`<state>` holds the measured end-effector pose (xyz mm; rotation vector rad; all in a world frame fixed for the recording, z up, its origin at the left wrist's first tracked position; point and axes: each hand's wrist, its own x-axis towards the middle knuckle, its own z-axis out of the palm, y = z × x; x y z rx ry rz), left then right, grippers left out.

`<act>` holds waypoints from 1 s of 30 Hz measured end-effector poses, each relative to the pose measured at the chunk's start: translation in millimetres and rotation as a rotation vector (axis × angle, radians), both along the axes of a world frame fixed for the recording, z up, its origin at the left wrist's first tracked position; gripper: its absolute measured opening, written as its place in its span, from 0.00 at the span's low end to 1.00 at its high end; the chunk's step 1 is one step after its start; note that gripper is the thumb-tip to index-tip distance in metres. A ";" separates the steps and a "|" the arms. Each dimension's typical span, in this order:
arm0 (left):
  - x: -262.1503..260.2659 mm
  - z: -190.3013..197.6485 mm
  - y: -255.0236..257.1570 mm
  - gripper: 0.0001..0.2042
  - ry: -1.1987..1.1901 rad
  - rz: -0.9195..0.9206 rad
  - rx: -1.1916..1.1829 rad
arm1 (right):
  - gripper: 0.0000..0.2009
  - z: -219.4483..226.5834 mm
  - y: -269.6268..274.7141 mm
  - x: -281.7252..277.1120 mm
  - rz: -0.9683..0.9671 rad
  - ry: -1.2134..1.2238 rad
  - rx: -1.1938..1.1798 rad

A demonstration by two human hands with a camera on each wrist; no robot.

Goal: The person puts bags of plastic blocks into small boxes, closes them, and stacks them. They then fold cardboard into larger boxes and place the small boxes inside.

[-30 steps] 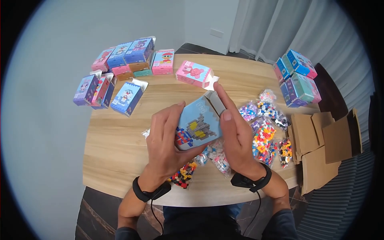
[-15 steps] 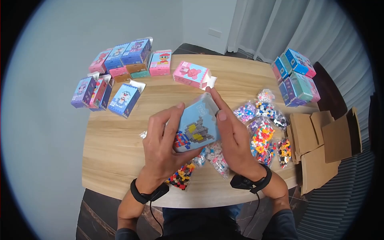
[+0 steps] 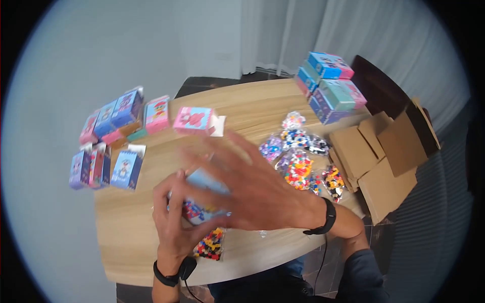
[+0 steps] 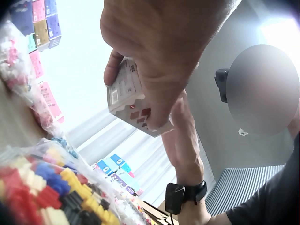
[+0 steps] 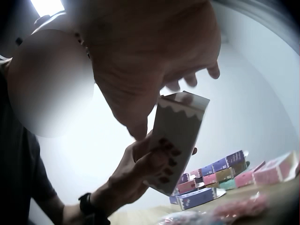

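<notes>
A small light-blue cardboard box (image 3: 206,178) with a brick-figure picture is in my left hand (image 3: 172,222), low over the near part of the table. In the left wrist view, the thumb and fingers grip the sides of the box (image 4: 126,91). My right hand (image 3: 257,189) is blurred, its fingers spread across the front of the box, hiding much of it. From the right wrist, the right hand (image 5: 150,61) shows above the top end of the box (image 5: 176,136), fingers extended. A clear bag of colourful building bricks (image 3: 208,246) lies below the left hand.
Several bags of bricks (image 3: 298,170) lie right of the hands. Small picture boxes (image 3: 103,121) are stacked at the left, with a pink box (image 3: 193,120) lying nearby. More boxes (image 3: 336,93) stand at the back right, beside a brown opened carton (image 3: 389,187).
My right hand has left the box's right side and swung left over it, fingers spreading. The box's raised top flap went down earlier. The head view has turned right.
</notes>
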<state>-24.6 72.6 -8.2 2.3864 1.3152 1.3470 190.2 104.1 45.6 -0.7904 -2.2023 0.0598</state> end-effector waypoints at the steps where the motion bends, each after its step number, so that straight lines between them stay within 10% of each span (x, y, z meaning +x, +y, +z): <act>1: 0.2 -2.2 -3.0 0.51 -0.057 -0.027 -0.053 | 0.38 1.2 -1.8 3.4 0.080 -0.160 0.050; 9: 1.8 -9.7 0.3 0.54 -0.122 -0.210 0.006 | 0.41 22.5 -8.0 64.8 0.010 -0.371 -0.111; 13: 0.3 -8.6 6.3 0.40 -0.171 -0.096 0.058 | 0.39 38.4 35.6 155.9 -0.558 0.112 0.074; 19: 4.0 -3.7 4.7 0.32 -0.075 -0.098 0.041 | 0.40 28.4 108.4 323.0 -1.380 -0.063 -0.067; 30: 6.8 -5.5 8.7 0.31 -0.009 -0.045 -0.039 | 0.42 -17.7 139.9 349.3 -1.472 -0.196 -0.162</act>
